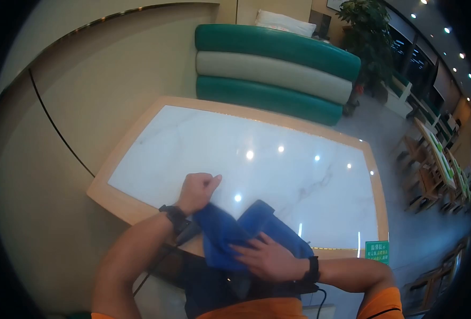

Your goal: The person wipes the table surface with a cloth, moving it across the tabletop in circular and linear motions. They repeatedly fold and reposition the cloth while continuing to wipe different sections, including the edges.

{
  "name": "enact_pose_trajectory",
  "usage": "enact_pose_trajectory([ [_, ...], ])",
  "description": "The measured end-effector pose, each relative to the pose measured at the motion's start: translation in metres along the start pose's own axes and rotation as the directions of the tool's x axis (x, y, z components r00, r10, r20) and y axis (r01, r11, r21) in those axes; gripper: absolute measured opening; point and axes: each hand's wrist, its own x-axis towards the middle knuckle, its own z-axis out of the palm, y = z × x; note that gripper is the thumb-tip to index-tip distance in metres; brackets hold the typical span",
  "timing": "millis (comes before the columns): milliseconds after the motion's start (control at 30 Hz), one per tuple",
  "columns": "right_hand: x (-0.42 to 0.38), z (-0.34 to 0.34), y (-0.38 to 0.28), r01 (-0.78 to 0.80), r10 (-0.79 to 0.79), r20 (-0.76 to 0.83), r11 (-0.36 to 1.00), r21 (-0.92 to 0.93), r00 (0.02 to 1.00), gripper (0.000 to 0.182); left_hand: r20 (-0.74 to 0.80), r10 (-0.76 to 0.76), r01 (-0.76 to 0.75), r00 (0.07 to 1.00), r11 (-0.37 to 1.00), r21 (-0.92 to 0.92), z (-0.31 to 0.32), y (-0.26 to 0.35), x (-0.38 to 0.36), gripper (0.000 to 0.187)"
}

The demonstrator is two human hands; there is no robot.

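My left hand (pixel 197 191) is closed above the near left part of the table (pixel 267 133), thumb toward the right. A blue cloth (pixel 222 234) hangs from below this hand, its gripped part hidden by the curled fingers. The cloth drapes over the table's near edge in loose folds, and one corner lies on the marble-look top. My right hand (pixel 270 259) rests on the cloth's lower right part with its fingers stretched out. Dark bands circle both wrists.
A green and cream padded bench back (pixel 273 64) stands beyond the table, and a wall (pixel 113 80) runs along the left. A small green sign (pixel 376 252) sits at the near right corner. Other tables and chairs (pixel 430 175) stand farther right.
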Motion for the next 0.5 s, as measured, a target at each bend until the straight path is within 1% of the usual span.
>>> enact_pose_trajectory([
  [67,-0.015,-0.008,-0.004,0.03,-0.03,-0.002,0.998,0.047,1.0,0.046,0.045,-0.035,0.032,0.998,0.998,0.054,-0.009,0.008,-0.003,0.045],
  [133,-0.02,-0.021,0.002,0.054,-0.052,-0.019,0.992,0.113,0.998,0.044,0.052,-0.01,0.002,0.999,0.99,0.144,-0.026,0.014,-0.007,0.044],
  [167,-0.012,-0.022,0.012,-0.027,0.021,0.049,0.992,0.121,0.999,0.043,0.054,-0.004,-0.007,0.999,0.982,0.189,-0.037,0.006,-0.01,0.044],
  [200,-0.001,-0.022,0.028,-0.108,0.093,0.121,0.986,0.126,0.988,0.043,0.032,-0.024,0.017,0.999,0.98,0.201,-0.046,-0.005,-0.013,0.041],
  [233,0.009,-0.022,0.049,-0.188,0.162,0.195,0.974,0.125,0.967,0.042,0.039,-0.079,0.071,0.996,0.981,0.181,-0.054,-0.013,-0.016,0.04],
  [267,0.027,-0.012,0.082,-0.174,0.179,-0.026,0.978,0.118,0.984,0.041,0.049,-0.135,0.126,0.99,0.979,0.159,-0.063,-0.027,-0.02,0.039],
  [300,0.039,-0.005,0.125,-0.164,0.187,-0.248,0.981,0.108,0.951,0.041,0.059,-0.188,0.179,0.98,0.974,0.137,-0.065,-0.033,-0.023,0.038],
  [333,0.051,-0.004,0.166,-0.216,0.218,-0.359,0.975,0.047,0.907,0.038,0.038,-0.179,0.172,0.983,0.976,0.135,-0.063,-0.041,-0.026,0.035],
  [367,0.064,-0.01,0.204,-0.313,0.299,-0.394,0.949,0.029,0.869,0.036,0.039,-0.171,0.165,0.984,0.978,0.129,-0.063,-0.042,-0.028,0.035],
  [400,0.077,-0.016,0.235,-0.434,0.409,-0.428,0.9,0.043,0.806,0.035,0.042,-0.165,0.159,0.985,0.979,0.125,-0.061,-0.039,-0.03,0.034],
  [433,0.087,-0.013,0.284,-0.476,0.434,-0.437,0.879,0.014,0.788,0.037,0.045,-0.162,0.155,0.986,0.981,0.119,-0.061,-0.038,-0.031,0.034],
  [467,0.1,-0.011,0.319,-0.589,0.505,-0.461,0.807,-0.049,0.73,0.04,0.045,-0.099,0.092,0.994,0.985,0.148,-0.06,-0.039,-0.029,0.033],
  [500,0.117,-0.028,0.332,-0.682,0.621,-0.363,0.729,-0.058,0.695,0.044,0.051,-0.094,0.086,0.994,0.986,0.144,-0.061,-0.042,-0.029,0.033],
])
